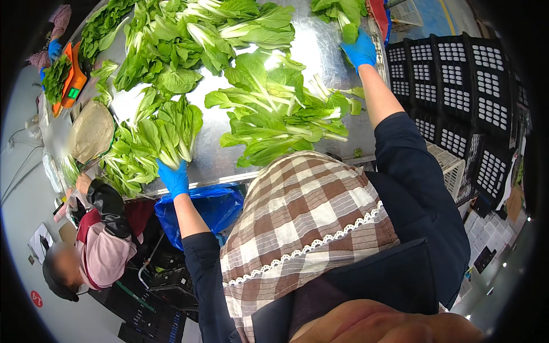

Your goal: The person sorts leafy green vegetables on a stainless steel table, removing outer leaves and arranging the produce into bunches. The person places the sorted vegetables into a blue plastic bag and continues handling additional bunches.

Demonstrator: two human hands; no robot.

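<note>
My left hand [173,176], in a blue glove, grips the white stem ends of a bunch of leafy greens [168,136] at the near left edge of the metal table [212,141]. At the table's right side my right hand [361,50], gloved in blue too, is at a green leaf at the lower end of another bunch [343,17]; whether its fingers are closed on it cannot be made out. Between my hands lies a loose heap of leaves and cut stalks [274,107]. A larger pile of greens [184,43] covers the far left of the table.
A blue plastic bag [214,210] hangs below the near edge. Black perforated crates [450,90] and a white crate [448,167] stand at the right. A person in pink [107,253] works at the left; another person's blue-gloved hands [55,49] are near an orange device [73,81].
</note>
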